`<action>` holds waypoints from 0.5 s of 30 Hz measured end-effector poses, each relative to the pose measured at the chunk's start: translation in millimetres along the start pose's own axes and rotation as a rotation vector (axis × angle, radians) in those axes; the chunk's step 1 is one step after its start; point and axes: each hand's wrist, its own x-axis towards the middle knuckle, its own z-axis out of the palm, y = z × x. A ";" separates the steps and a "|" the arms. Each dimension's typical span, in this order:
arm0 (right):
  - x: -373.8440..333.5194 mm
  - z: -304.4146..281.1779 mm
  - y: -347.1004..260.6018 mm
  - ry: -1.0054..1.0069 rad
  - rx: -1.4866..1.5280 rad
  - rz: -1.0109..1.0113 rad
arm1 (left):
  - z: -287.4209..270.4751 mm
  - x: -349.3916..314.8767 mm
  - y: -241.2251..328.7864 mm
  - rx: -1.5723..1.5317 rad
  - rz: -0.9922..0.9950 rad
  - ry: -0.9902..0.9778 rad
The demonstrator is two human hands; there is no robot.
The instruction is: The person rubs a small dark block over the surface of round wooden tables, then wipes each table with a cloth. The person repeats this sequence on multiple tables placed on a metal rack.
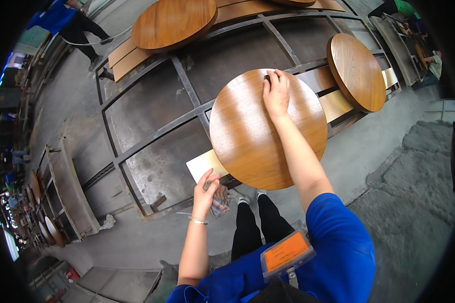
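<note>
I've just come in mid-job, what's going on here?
A person in blue has the right hand on a round wooden disc, toward its far edge. The left hand is off the disc's near left side, at a crumpled rag; whether it grips the rag is hard to tell. The disc lies over a metal frame, with a second disc to its right and a third disc on the far side.

A metal frame (186, 81) with round wooden tops (250, 134) shows a workshop.
</note>
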 end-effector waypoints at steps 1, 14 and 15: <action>-6.0 4.3 -12.1 0.035 -0.001 -0.024 | 4.5 9.0 5.2 -0.029 0.013 -0.018; 19.8 -1.7 0.5 -0.015 -0.083 -0.003 | 23.6 40.8 3.8 -0.119 0.020 -0.096; 27.3 -0.6 9.9 0.121 -0.070 0.065 | 23.1 42.3 1.1 -0.122 0.039 -0.104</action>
